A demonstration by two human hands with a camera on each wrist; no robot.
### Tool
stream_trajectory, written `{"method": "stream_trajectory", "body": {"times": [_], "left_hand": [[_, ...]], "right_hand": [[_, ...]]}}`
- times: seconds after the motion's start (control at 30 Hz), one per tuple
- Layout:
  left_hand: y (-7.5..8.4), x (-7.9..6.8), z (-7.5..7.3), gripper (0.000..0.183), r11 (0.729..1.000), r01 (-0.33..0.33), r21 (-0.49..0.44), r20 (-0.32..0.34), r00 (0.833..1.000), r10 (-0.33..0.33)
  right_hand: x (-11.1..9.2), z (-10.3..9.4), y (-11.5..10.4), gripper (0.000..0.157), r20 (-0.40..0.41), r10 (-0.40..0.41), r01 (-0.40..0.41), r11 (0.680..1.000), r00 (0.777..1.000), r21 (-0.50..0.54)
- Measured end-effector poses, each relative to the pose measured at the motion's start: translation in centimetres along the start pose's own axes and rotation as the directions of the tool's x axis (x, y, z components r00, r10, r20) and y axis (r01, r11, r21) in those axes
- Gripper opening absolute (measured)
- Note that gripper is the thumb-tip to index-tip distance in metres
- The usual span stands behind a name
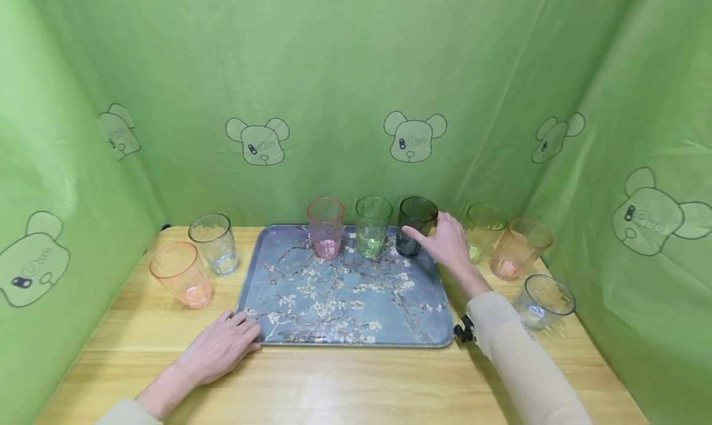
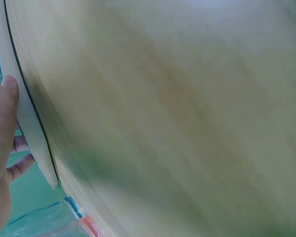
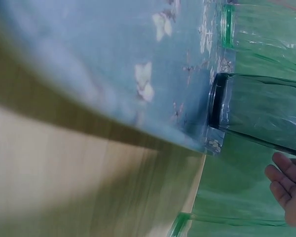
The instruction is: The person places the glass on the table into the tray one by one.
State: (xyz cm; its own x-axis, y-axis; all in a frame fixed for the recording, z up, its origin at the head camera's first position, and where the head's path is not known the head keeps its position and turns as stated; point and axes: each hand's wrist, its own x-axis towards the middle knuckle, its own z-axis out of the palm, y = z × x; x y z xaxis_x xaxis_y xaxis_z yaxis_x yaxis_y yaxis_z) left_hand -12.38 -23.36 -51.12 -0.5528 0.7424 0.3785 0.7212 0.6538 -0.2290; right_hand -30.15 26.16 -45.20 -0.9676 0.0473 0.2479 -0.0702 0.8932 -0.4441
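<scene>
On the far right part of the blue flower-patterned tray (image 1: 345, 289) stands a dark grey glass (image 1: 408, 246), upright. My right hand (image 1: 447, 243) is at its right side, thumb across the front of the glass in the head view. In the right wrist view the fingers (image 3: 286, 180) are loosely bent beside the dark glass (image 3: 261, 111), with a small gap showing. A green glass (image 1: 371, 227) and a pink glass (image 1: 326, 230) stand left of it along the tray's back edge. My left hand (image 1: 222, 345) rests on the tray's front left corner, fingers relaxed.
An orange glass (image 1: 183, 277) and a clear dark-rimmed glass (image 1: 217, 246) stand left of the tray. To its right are a yellow-green glass (image 1: 483, 233), another orange glass (image 1: 517, 252) and a clear blue-grey glass (image 1: 542, 304). Green curtains (image 1: 334, 73) enclose the wooden table (image 1: 345, 388).
</scene>
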Motion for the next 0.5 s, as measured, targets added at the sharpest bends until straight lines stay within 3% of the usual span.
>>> {"method": "stream_trajectory", "body": {"times": [0.5], "left_hand": [[0.0,0.0,0.0,0.021,1.000,0.003,0.000,0.003,1.000,-0.003]], "right_hand": [[-0.3,-1.6,-0.8,0.133,0.000,0.006,-0.006,1.000,1.000,0.030]]}}
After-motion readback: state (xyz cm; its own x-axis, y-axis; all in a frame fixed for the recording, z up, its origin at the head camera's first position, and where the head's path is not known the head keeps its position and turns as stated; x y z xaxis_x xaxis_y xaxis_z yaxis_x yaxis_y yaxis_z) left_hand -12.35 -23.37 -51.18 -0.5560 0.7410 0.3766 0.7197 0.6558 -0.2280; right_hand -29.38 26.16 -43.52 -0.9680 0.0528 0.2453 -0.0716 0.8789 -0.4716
